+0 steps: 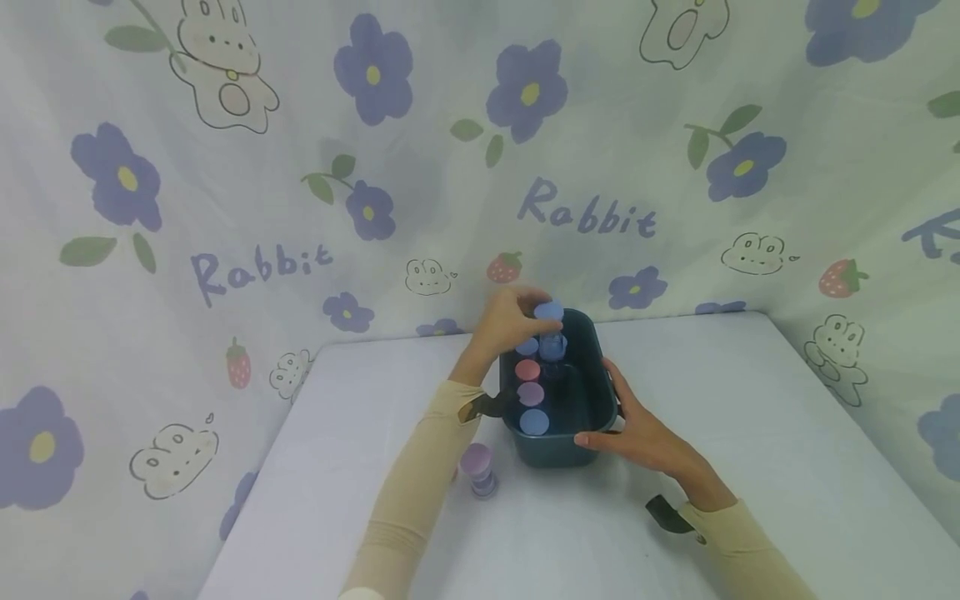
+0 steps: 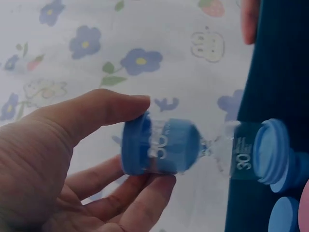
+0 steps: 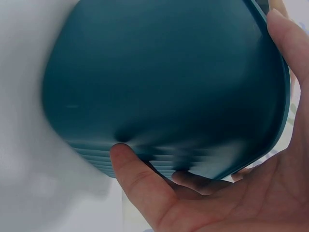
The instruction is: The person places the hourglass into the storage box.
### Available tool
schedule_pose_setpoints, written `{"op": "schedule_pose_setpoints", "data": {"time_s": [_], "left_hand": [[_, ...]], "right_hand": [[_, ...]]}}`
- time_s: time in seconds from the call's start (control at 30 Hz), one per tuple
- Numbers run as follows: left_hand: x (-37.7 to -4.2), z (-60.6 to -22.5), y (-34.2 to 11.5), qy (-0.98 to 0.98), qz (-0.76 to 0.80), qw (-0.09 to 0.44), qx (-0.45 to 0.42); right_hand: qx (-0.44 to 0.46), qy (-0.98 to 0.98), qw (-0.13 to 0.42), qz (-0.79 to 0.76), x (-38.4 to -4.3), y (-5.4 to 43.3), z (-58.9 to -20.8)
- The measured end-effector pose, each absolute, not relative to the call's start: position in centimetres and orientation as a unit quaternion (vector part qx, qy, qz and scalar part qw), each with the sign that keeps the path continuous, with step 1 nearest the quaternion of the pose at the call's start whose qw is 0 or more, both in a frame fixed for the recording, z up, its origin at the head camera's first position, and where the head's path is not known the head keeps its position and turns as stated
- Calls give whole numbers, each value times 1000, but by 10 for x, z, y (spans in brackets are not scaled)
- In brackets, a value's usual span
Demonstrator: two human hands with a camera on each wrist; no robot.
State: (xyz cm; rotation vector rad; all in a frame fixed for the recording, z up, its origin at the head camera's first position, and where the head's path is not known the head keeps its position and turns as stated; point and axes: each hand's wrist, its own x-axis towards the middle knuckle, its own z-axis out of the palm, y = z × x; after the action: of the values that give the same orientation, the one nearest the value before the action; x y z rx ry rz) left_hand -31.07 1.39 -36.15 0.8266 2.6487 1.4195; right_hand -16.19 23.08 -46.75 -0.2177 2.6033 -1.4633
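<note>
My left hand (image 1: 506,323) pinches a blue sand timer (image 2: 176,145) by one end cap, between thumb and fingers. The timer, marked 30 with blue sand in its clear bulb, is upright over the far part of a dark teal bin (image 1: 558,454) in the head view. Along the bin's left side stand several timers, with a pink cap (image 1: 528,371), a purple cap (image 1: 531,393) and a blue cap (image 1: 534,422) showing. My right hand (image 1: 648,437) grips the bin's near right corner, thumb at the rim and fingers against the outer wall (image 3: 159,82).
A purple-capped sand timer (image 1: 477,462) stands on the white table (image 1: 352,425) left of the bin, with a pinkish thing partly hidden by the left sleeve beside it. Behind the table hangs a curtain (image 1: 450,192) printed with flowers and rabbits.
</note>
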Motion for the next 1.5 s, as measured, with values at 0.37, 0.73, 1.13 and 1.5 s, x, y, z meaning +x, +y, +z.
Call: {"op": "schedule_pose_setpoints", "data": {"time_s": [0.37,0.73,1.13,1.5], "left_hand": [[-314,-367,27,887,373,54,267],[-313,-373,39,913,309,90,251],[-312,-381,47,923,264,112,256],[-313,-390,50,925,236,127,270]], "right_hand": [[-70,864,75,-493,-161,232,-469],[-76,858,70,-504,-161,233,-471],[-82,857,70,-504,-162,234,-471],[-77,858,70,-503,-164,234,-472]]}}
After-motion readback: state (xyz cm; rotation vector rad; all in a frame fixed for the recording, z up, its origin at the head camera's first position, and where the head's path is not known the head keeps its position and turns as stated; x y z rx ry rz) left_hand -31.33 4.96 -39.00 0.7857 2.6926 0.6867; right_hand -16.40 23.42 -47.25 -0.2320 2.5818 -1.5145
